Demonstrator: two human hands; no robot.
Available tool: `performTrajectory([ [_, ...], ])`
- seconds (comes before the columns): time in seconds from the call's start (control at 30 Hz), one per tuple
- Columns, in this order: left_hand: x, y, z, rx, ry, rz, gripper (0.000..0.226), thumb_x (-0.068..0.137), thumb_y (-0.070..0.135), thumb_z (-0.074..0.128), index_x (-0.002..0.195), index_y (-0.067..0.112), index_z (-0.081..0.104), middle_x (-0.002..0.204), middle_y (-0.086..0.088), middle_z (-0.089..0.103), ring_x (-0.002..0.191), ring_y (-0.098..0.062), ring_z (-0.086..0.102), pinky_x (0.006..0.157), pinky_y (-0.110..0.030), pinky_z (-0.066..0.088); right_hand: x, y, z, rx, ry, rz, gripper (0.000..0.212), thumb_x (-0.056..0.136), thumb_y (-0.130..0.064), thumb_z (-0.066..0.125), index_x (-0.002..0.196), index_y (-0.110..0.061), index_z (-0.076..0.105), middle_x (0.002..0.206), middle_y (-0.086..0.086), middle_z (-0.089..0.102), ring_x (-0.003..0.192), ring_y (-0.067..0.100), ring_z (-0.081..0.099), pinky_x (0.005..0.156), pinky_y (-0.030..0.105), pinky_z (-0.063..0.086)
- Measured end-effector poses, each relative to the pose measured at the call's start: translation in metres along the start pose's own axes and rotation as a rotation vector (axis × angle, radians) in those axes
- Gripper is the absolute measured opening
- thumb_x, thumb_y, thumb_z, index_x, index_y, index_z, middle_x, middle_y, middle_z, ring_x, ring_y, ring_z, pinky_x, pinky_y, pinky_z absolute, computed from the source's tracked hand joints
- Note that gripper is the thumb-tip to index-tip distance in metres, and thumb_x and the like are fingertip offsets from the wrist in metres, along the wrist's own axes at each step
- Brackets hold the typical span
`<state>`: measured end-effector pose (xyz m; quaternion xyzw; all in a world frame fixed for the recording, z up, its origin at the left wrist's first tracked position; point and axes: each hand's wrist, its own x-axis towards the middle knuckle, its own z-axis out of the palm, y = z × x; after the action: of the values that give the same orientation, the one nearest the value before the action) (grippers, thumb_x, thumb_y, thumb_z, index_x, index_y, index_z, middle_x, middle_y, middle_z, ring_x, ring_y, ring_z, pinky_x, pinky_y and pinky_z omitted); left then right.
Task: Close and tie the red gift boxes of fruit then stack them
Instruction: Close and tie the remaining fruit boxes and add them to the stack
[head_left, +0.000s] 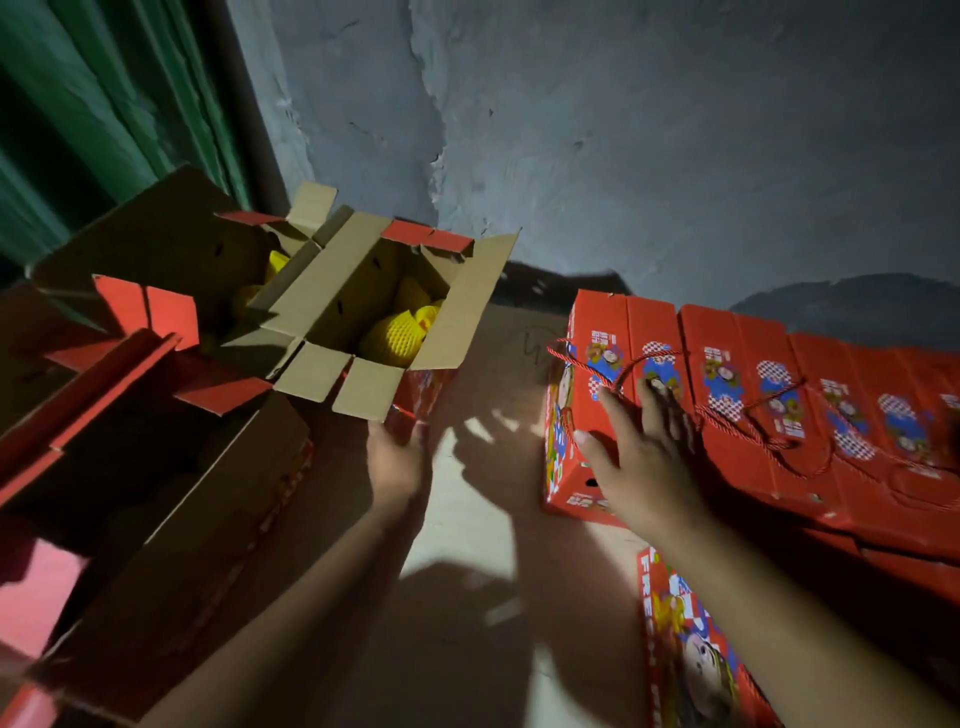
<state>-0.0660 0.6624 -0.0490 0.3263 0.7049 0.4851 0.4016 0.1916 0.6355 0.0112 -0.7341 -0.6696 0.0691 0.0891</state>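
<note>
Now we are reaching our left hand (397, 457), fingers spread, under the open red cardboard fruit box (387, 306); our flat right hand (641, 447) is pressing the closed red gift box (613, 364). Tugging that corner risks tipping fruit out.

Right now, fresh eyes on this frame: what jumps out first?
The open gift box at centre left, flaps spread, shows yellow net-wrapped fruit inside; the left hand touches its near corner. At right, the right hand lies spread on the closed red boxes with red cord handles.
</note>
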Motion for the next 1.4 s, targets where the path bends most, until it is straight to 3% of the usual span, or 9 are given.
performTrajectory([
  [0.1, 0.015, 0.003, -0.009, 0.146, 0.112, 0.154, 0.058, 0.091, 0.002, 0.067, 0.145, 0.007, 0.046, 0.143, -0.017, 0.048, 0.137, -0.031, 0.047, 0.121, -0.042, 0.033, -0.004, 0.000, 0.006, -0.081, 0.053, -0.020, 0.067, 0.099, -0.066, 0.028, 0.158, -0.034, 0.034, 0.170, 0.013, 0.016, 0.158, 0.031, 0.007, 0.126, 0.052, 0.009],
  [0.27, 0.026, 0.025, -0.015, 0.394, 0.244, 0.440, 0.089, 0.084, -0.002, 0.064, 0.152, 0.044, 0.032, 0.147, -0.006, 0.035, 0.133, -0.030, 0.045, 0.094, -0.032, 0.047, -0.005, -0.005, 0.013, -0.140, 0.111, -0.012, 0.078, 0.094, -0.071, 0.019, 0.157, -0.030, 0.038, 0.166, 0.017, 0.026, 0.156, 0.035, 0.016, 0.124, 0.056, 0.015],
  [0.4, 0.036, 0.045, -0.011, 0.994, 0.203, 0.517, 0.052, 0.078, 0.011, 0.073, 0.127, 0.026, 0.060, 0.149, -0.010, 0.031, 0.130, -0.038, 0.033, 0.089, -0.051, 0.050, -0.005, -0.003, 0.015, -0.147, 0.140, -0.015, 0.077, 0.094, -0.071, 0.020, 0.156, -0.030, 0.040, 0.165, 0.017, 0.028, 0.155, 0.035, 0.018, 0.123, 0.056, 0.016],
  [0.5, 0.038, 0.055, -0.010, 1.172, 0.195, 0.496, 0.029, 0.083, 0.014, 0.070, 0.112, 0.020, 0.068, 0.134, -0.011, 0.047, 0.121, -0.040, 0.036, 0.091, -0.053, 0.043, -0.005, -0.003, 0.015, -0.143, 0.147, -0.022, 0.077, 0.095, -0.071, 0.018, 0.157, -0.030, 0.038, 0.166, 0.017, 0.027, 0.156, 0.035, 0.017, 0.124, 0.056, 0.015],
  [0.63, 0.047, 0.063, -0.017, 1.224, 0.113, 0.565, 0.019, 0.090, 0.009, 0.057, 0.101, 0.013, 0.071, 0.107, -0.008, 0.064, 0.112, -0.039, 0.038, 0.081, -0.048, 0.041, -0.006, -0.005, 0.013, -0.154, 0.126, -0.019, 0.080, 0.094, -0.073, 0.010, 0.160, -0.032, 0.030, 0.168, 0.016, 0.020, 0.158, 0.033, 0.009, 0.125, 0.055, 0.009],
  [0.93, 0.024, 0.078, 0.012, 1.202, -0.189, 0.692, 0.011, 0.094, 0.021, 0.063, 0.091, 0.014, 0.071, 0.101, -0.011, 0.066, 0.115, -0.034, 0.042, 0.092, -0.048, 0.037, -0.006, -0.004, 0.010, -0.168, 0.100, -0.011, 0.078, 0.095, -0.073, 0.013, 0.161, -0.034, 0.025, 0.170, 0.014, 0.016, 0.158, 0.033, 0.008, 0.126, 0.054, 0.007],
  [1.13, -0.032, 0.068, 0.012, 1.236, -0.215, 0.812, 0.014, 0.093, 0.018, 0.058, 0.082, 0.024, 0.062, 0.097, -0.005, 0.066, 0.104, -0.029, 0.050, 0.075, -0.039, 0.020, -0.005, 0.000, 0.005, -0.053, 0.032, -0.036, 0.078, 0.092, -0.070, 0.024, 0.160, -0.033, 0.031, 0.170, 0.014, 0.014, 0.158, 0.033, 0.004, 0.126, 0.052, 0.003],
  [1.27, -0.068, 0.059, -0.001, 1.271, -0.259, 0.809, 0.012, 0.094, 0.019, 0.056, 0.091, 0.022, 0.068, 0.102, -0.002, 0.066, 0.104, -0.027, 0.053, 0.080, -0.040, 0.030, -0.008, 0.006, -0.011, 0.199, -0.033, -0.035, 0.046, 0.103, -0.040, 0.050, 0.148, -0.030, 0.053, 0.172, 0.003, 0.008, 0.158, 0.020, -0.003, 0.127, 0.039, -0.004],
  [1.4, -0.106, 0.042, -0.017, 1.273, -0.338, 0.806, 0.019, 0.092, 0.018, 0.056, 0.097, 0.022, 0.073, 0.104, 0.000, 0.066, 0.106, -0.027, 0.053, 0.084, -0.041, 0.033, -0.047, -0.020, -0.036, 0.602, 0.016, -0.026, 0.054, 0.092, -0.026, 0.034, 0.135, -0.023, 0.067, 0.167, -0.008, 0.025, 0.154, 0.005, 0.011, 0.120, 0.011, -0.002],
])
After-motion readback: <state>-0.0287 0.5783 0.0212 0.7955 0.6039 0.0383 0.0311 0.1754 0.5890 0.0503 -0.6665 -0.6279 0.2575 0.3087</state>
